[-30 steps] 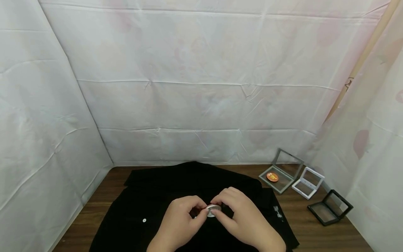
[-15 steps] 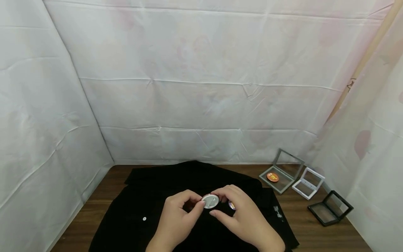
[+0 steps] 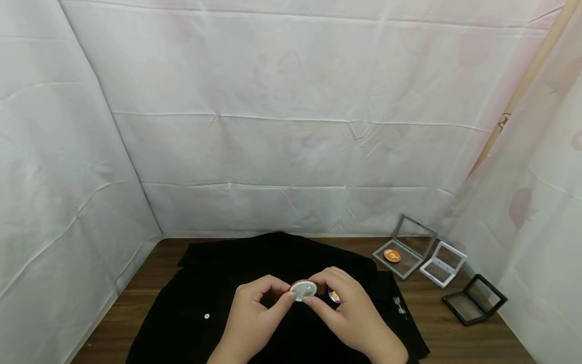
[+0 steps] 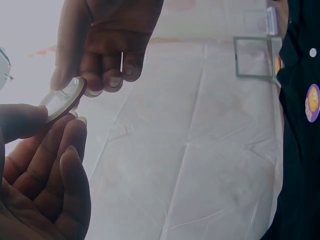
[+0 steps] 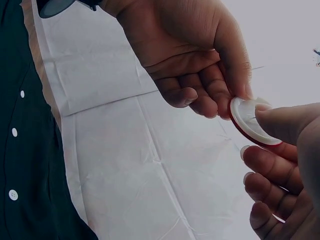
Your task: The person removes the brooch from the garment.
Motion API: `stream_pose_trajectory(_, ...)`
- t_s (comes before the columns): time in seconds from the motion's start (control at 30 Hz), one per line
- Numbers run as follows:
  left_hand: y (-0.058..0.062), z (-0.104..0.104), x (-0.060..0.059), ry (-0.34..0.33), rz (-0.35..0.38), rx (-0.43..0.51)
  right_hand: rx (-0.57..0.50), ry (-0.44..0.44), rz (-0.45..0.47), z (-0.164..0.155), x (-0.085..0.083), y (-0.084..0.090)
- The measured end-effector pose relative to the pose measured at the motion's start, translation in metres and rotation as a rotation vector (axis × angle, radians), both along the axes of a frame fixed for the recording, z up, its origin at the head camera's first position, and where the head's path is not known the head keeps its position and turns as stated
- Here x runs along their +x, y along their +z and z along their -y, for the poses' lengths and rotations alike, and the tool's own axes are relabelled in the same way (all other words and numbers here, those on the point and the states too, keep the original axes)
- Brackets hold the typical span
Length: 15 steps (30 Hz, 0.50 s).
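Note:
A round pin badge (image 3: pixel 303 290) is held up over a black shirt (image 3: pixel 273 258), its pale back with the pin facing the head camera. My left hand (image 3: pixel 258 313) pinches its left edge between thumb and fingertips. On the other edge, my right hand (image 3: pixel 347 311) holds it, the thumb pressing on the back by the pin. A red rim shows around the badge (image 5: pixel 252 122) in the right wrist view. Its front is hidden. Partly behind my right hand, a purple badge (image 3: pixel 334 296) with a yellow figure lies on the shirt; the left wrist view shows this purple badge (image 4: pixel 312 103) fully.
At the right of the wooden table (image 3: pixel 436 323) stand open display cases: a grey one (image 3: pixel 411 273) with an orange badge (image 3: pixel 392 256) in it, a white one (image 3: pixel 443 265) and a black one (image 3: pixel 473 321). White cloth (image 3: pixel 273 151) hangs behind and at both sides.
The badge has been raised and tilted back, so its back now shows more fully. My right fingers first loosened from it, then the thumb came onto it again. The purple badge came into sight.

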<state>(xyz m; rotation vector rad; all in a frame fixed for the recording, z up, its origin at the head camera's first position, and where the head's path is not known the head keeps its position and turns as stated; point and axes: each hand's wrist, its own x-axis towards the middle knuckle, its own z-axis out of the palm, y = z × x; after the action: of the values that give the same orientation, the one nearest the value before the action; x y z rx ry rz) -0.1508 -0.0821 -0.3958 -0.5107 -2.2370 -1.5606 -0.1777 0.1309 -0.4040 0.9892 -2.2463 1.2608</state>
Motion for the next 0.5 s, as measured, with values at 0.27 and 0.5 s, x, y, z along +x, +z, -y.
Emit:
stream_pose_trajectory(0.27, -0.0003, -0.0004, 0.001, -0.021, 0.016, 0.001, -0.029, 0.033, -0.014, 0.0003, -0.0001, 0.0003)
stream_pose_trajectory(0.5, 0.0002, -0.0004, 0.0013, -0.039, 0.005, 0.003, -0.059, 0.062, -0.02, 0.0012, 0.0003, 0.0011)
